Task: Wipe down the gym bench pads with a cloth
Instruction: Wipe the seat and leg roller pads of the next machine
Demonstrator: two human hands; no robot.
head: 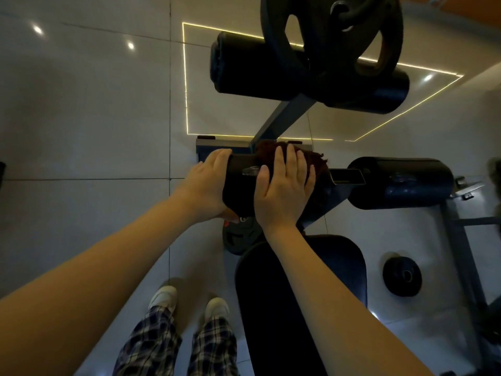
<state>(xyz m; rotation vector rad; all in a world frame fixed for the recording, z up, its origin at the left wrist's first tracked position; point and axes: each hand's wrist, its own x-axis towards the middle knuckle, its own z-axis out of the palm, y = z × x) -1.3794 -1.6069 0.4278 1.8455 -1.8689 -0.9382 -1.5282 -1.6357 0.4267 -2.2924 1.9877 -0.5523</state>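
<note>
Wiping under way, I judge. My left hand [206,185] grips the near roller pad [240,185], fingers curled round its end; my right hand [282,188] presses the red cloth [317,164] onto it, fingers flat, slightly apart. The seat pad [260,299] and far roller [244,66] seemingly remain.

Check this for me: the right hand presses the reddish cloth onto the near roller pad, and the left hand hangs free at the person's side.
One part is wrong. In the head view the left hand does not hang free: it grips the end of the roller pad. The rest stands: the right hand presses the reddish cloth onto that same pad.
</note>
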